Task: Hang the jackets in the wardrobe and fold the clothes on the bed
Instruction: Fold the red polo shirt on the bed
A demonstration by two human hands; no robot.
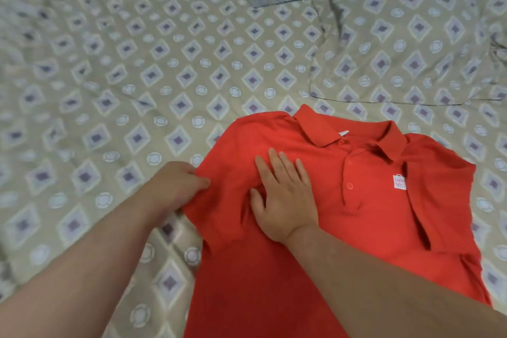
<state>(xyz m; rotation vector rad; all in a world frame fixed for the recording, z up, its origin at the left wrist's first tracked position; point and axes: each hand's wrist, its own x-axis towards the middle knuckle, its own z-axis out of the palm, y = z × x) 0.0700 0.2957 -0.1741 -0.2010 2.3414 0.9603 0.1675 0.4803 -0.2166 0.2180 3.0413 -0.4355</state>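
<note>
Seen from the head camera, the folding step is in hand: a red polo shirt [370, 214] lies face up on the bed [109, 63], collar away from the person. The left hand [178, 186] pinches the shirt's sleeve edge, thumb on top. The right hand [282, 197] lies flat on the chest, fingers spread, pinning it. The next move is probably to fold that side inward along the pinned line.

Matt red cloth polo shirt [343, 200]; printed cloth bedsheet [137, 63].
</note>
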